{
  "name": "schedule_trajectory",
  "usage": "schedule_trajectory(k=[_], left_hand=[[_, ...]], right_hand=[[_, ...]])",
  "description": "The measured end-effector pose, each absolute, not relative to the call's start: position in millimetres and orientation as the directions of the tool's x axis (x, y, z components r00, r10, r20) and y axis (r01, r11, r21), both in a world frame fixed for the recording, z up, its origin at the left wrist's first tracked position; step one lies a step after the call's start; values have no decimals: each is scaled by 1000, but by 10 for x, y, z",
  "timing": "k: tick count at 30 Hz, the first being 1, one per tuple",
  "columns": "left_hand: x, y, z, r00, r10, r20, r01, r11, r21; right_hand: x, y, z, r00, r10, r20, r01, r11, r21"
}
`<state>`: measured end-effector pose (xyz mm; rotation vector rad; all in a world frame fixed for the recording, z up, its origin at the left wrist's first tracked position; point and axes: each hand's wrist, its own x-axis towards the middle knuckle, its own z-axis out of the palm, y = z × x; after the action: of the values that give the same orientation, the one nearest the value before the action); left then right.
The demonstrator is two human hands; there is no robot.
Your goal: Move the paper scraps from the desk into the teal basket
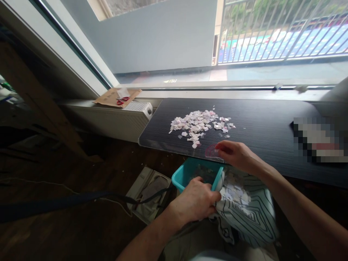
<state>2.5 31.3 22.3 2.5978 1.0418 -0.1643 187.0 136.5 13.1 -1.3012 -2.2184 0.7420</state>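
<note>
My left hand (199,198) is closed over the near rim of a teal plastic bin (176,178), its thumb by a cushion-like cloth bag with black stripes (255,203). Small paper scraps lie in the bin, partly hidden. White paper scraps (235,194) also rest on the striped cloth. My right hand (233,154), fingers curled together, pinches a see-through pink plastic piece (211,151) at the front edge of the dark tabletop (266,127). Beyond it a loose pile of small cut paper pieces (197,123) is spread over the tabletop.
Left of the tabletop, a white radiator (108,121) carries brown cardboard (108,97) and red-handled scissors (123,100). A blurred-out object (319,139) lies at the right. A dark strap (95,197) crosses above a beige device (148,192) on the floor.
</note>
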Motion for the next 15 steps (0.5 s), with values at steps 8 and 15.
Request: schedule_trajectory(k=[8,15], left_hand=[[-87,277,206,692,684,-230,721,-643,258],[-127,291,174,691,691,-213,721,-638,269]], right_hand=[[1571,1635,52,-375,909,183,665,402,-629],[1709,1552,151,-382,912,151,718,396,-572]])
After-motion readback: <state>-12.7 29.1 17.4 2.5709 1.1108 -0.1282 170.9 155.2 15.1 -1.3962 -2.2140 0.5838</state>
